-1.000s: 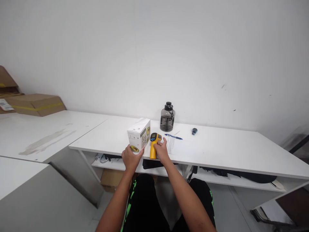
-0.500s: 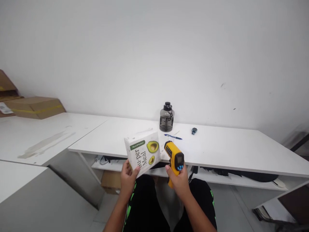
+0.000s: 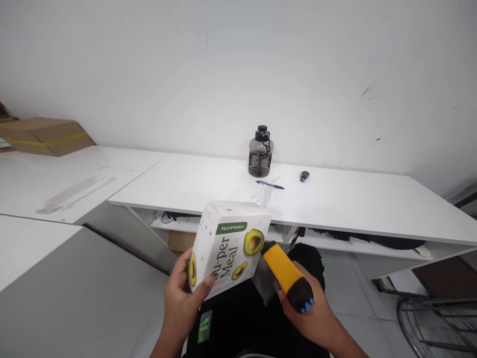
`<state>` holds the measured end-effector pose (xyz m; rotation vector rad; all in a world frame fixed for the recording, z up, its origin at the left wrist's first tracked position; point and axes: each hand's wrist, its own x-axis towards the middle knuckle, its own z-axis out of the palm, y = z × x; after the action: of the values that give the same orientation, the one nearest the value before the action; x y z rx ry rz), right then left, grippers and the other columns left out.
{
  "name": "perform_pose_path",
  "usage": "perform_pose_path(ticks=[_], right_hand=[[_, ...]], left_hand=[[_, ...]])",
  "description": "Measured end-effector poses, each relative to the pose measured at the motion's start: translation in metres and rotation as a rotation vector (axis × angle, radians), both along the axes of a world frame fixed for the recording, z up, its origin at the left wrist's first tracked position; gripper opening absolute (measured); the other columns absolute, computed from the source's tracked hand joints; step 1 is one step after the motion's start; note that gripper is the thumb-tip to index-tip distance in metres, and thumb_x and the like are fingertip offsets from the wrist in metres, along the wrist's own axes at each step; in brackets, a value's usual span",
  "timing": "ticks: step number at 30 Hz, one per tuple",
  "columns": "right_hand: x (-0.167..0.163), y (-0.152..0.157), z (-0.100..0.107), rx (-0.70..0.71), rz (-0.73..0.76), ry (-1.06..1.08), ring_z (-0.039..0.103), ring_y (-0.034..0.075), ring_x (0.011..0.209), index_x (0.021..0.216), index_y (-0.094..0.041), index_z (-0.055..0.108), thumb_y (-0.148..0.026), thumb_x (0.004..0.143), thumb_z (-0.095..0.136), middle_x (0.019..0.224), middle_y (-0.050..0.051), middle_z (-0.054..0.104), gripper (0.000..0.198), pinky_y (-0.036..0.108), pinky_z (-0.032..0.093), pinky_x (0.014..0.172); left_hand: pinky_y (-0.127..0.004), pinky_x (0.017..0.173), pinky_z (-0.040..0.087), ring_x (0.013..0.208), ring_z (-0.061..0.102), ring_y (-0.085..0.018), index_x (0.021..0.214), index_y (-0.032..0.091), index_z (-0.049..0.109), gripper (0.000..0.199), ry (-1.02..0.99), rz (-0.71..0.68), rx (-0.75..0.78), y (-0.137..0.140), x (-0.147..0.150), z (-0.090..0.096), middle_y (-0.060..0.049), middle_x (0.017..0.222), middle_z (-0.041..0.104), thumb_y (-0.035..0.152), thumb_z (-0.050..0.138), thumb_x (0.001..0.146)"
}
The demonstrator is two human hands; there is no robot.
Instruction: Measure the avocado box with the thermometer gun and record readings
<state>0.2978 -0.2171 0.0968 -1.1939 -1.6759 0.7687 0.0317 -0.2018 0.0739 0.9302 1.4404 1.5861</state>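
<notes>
My left hand point(image 3: 186, 291) grips a white box point(image 3: 231, 258) by its lower left edge, thumb on the front. The box is printed "NutriMotion Su-per Meal" with avocado pictures, and is held tilted above my lap. My right hand point(image 3: 311, 311) is wrapped round a yellow and black infrared thermometer point(image 3: 285, 271). Its front end points toward the right side of the box, close to it. The thermometer's handle is mostly hidden by my fingers. Both things are in the air in front of the desk edge.
On the white desk point(image 3: 357, 199) stand a dark translucent water bottle point(image 3: 261, 154), a blue pen point(image 3: 270, 185) on a paper slip, and a small dark watch-like object point(image 3: 304, 176). A cardboard box point(image 3: 48, 135) sits far left. Under the desktop runs a shelf point(image 3: 335, 242) with dark items.
The box has come closer and turned, so its left side shows. The thermometer has tipped and moved nearer and lower, its nose beside the box. The camera view has tilted down.
</notes>
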Motion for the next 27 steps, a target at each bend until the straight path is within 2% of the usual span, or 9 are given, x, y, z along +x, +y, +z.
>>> perform_pose_path(ticks=[3,7,14,22,27], right_hand=[[-0.008,0.005,0.002,-0.042,0.085,-0.035,0.062,0.018,0.070,0.083,-0.021,0.060,-0.017,0.076,0.062,0.082,0.003,0.064,0.009,0.028,0.053,0.061],[-0.014,0.009,0.006,-0.051,0.140,-0.050,0.056,0.015,0.064,0.089,-0.021,0.056,-0.012,0.075,0.059,0.079,0.001,0.058,0.017,0.026,0.049,0.058],[-0.017,0.010,0.008,-0.021,0.193,-0.076,0.050,0.013,0.062,0.081,-0.023,0.048,-0.005,0.072,0.056,0.076,-0.001,0.051,0.022,0.024,0.042,0.054],[-0.013,0.009,0.002,-0.042,0.181,-0.052,0.050,0.013,0.064,0.082,-0.023,0.048,-0.004,0.071,0.056,0.078,-0.001,0.050,0.023,0.024,0.042,0.055],[-0.014,0.009,0.000,-0.078,0.163,-0.062,0.051,0.014,0.065,0.083,-0.023,0.050,-0.005,0.071,0.057,0.079,-0.001,0.051,0.023,0.025,0.045,0.057]], left_hand=[[-0.034,0.072,0.059,0.086,0.070,-0.026,0.123,0.019,0.055,0.075,0.018,-0.009,0.019,-0.004,0.001,0.000,-0.008,0.103,0.071,0.044,0.081,0.057],[-0.035,0.072,0.060,0.088,0.069,-0.026,0.123,0.018,0.054,0.075,0.015,-0.047,0.045,-0.007,-0.001,0.002,-0.009,0.104,0.071,0.044,0.080,0.058],[-0.036,0.072,0.060,0.090,0.069,-0.028,0.121,0.017,0.055,0.074,0.064,-0.022,0.055,-0.008,-0.002,0.002,-0.011,0.104,0.070,0.043,0.081,0.056],[-0.037,0.074,0.059,0.093,0.067,-0.027,0.121,0.018,0.055,0.074,0.110,-0.029,0.056,-0.008,0.000,-0.001,-0.011,0.108,0.068,0.041,0.081,0.055],[-0.040,0.078,0.058,0.095,0.066,-0.029,0.118,0.019,0.057,0.078,0.112,0.020,0.051,-0.007,0.001,0.000,-0.010,0.107,0.068,0.044,0.083,0.048]])
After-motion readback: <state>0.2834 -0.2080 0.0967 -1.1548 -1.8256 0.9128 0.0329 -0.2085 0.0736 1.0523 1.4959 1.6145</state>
